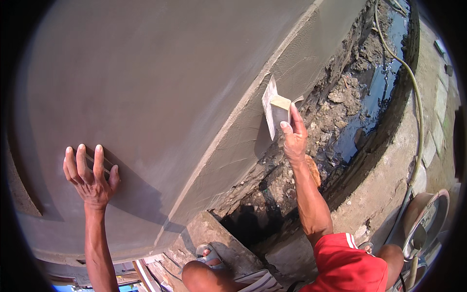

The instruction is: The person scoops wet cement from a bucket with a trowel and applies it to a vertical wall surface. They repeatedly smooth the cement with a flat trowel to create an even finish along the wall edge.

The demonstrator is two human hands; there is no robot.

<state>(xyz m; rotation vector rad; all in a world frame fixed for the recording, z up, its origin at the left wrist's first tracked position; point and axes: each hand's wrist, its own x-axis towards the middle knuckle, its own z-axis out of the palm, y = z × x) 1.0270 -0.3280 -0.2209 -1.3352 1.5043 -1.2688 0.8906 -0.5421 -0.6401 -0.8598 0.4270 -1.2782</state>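
My left hand [91, 176] is open, its fingers stretched out with the tips against the smooth grey plastered wall [151, 78]. A dark shadow falls on the wall beside it. My right hand [296, 141] is closed around the block-shaped grip of a plastering trowel [269, 103]. The trowel's pale, mortar-smeared plate is held on edge to my view, close against the rough lower band [221, 163] of the wall. Whether the whole plate touches the plaster cannot be told. A pale raised ledge [233, 118] runs slantwise between the smooth wall and that band.
Along the wall's foot lies a trench with rubble [343, 92] and dark water [382, 90]. A concrete kerb [374, 177] borders it on the right. A hose [416, 97] runs along the kerb towards a bucket [428, 221]. My sandalled foot [210, 255] rests on a concrete slab [233, 248].
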